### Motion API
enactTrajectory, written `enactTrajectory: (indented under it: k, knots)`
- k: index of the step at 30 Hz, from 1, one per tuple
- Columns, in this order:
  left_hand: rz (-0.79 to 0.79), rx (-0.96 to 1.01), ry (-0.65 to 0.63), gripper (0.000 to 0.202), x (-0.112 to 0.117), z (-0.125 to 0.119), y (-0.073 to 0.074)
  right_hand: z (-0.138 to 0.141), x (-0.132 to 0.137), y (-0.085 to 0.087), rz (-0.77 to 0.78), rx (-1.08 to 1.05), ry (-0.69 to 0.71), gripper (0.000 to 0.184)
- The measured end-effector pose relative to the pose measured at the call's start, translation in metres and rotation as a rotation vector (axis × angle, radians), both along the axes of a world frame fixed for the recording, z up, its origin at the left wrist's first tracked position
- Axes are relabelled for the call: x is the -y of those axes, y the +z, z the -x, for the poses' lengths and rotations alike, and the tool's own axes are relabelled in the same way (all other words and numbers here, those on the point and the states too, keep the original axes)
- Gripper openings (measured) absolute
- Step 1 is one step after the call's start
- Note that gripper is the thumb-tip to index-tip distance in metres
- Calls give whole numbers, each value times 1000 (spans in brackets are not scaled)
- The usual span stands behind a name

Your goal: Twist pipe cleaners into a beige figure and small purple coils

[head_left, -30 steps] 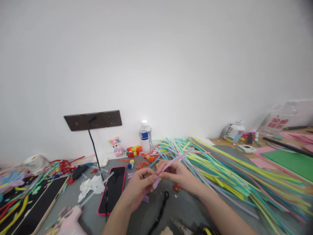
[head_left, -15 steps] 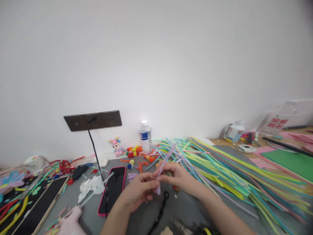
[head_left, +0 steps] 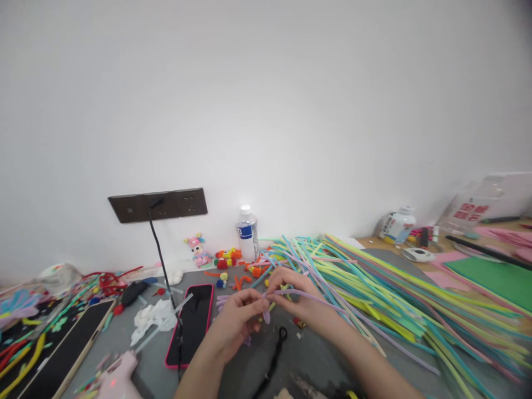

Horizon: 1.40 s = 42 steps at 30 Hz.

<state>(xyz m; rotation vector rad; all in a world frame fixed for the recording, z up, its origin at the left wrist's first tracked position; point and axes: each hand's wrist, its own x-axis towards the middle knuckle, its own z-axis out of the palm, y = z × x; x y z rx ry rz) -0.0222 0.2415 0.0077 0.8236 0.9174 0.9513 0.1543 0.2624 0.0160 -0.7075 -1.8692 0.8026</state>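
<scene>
My left hand (head_left: pixel 245 317) pinches a lilac pipe cleaner (head_left: pixel 310 295) near its bent lower end. My right hand (head_left: pixel 294 289) pinches the same pipe cleaner just beside, the two sets of fingertips almost touching. Its long free end reaches right, across the back of my right hand. A short folded loop pokes out below the fingertips. Beneath the hands a black cord with a looped end (head_left: pixel 282 332) lies on the grey table mat. Several lilac pieces (head_left: pixel 222 301) lie partly hidden behind my left hand.
A large pile of coloured pipe cleaners (head_left: pixel 399 293) spreads to the right. On the left are a pink-edged phone (head_left: pixel 192 321), crumpled white tissue (head_left: pixel 155 320) and a pink glue gun (head_left: pixel 118 377). A bottle (head_left: pixel 247 235) stands by the wall; a black cable (head_left: pixel 160 249) hangs from the socket.
The pipe cleaner's long free end has swung down from pointing up to lying rightward over my right hand. Both hands have stayed close together and shifted slightly.
</scene>
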Motion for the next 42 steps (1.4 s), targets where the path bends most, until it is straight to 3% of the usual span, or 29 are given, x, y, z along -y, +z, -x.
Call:
enactTrajectory:
  k: [9,18,27,32,42]
  knots:
    - [13,27,13,48,1,0,4,2,0,-2,-111,-20,1,16]
    - [12,161,134,44,0,-1,2,1,6,7,-65,-4,73,20]
    - [35,234,135,42,2,-3,3,2,6,4,-64,-21,0,21]
    - [-2,261,166,40,1,-3,3,3,7,6,-110,-2,48,19]
    - [-129,112,219,39,1,-7,8,-3,-1,-1,0,-49,-5,23]
